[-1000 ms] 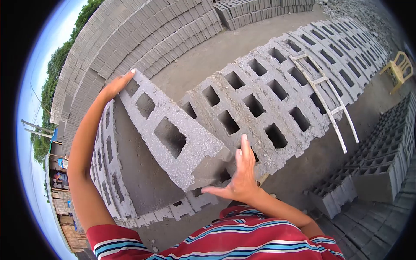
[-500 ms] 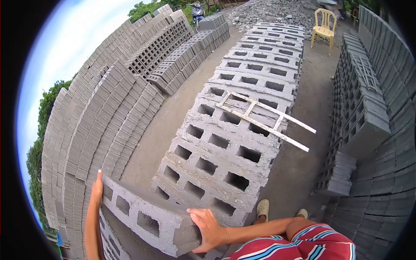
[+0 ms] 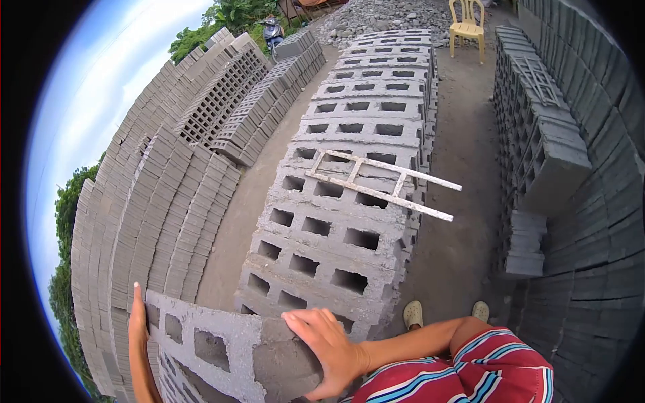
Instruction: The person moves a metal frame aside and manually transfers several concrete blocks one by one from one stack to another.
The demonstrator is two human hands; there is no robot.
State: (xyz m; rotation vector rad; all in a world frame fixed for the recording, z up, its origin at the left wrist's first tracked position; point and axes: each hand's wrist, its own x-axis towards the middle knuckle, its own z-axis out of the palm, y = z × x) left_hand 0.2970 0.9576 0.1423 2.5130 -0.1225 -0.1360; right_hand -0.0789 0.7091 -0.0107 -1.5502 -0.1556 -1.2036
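Note:
A grey hollow concrete block is tilted at the lower left, with a row of square holes facing up. My left hand is at its far left end, thumb pointing up; most of those fingers are hidden. At the near right end, my right hand wraps round the block's edge. More holed blocks show just below the held one. Beside it runs a long row of similar concrete blocks standing close together. Across that row lies a white ladder-like frame, its two prongs sticking out over the right side.
Tall stacks of blocks rise on the left. A block wall and a lower stack with another frame line the right. A yellow chair, a gravel heap and a motorcycle stand farther back.
The view has shifted, so the row and frame appear farther left and higher. The held block has moved slightly left and down in view, with both hands still on it.

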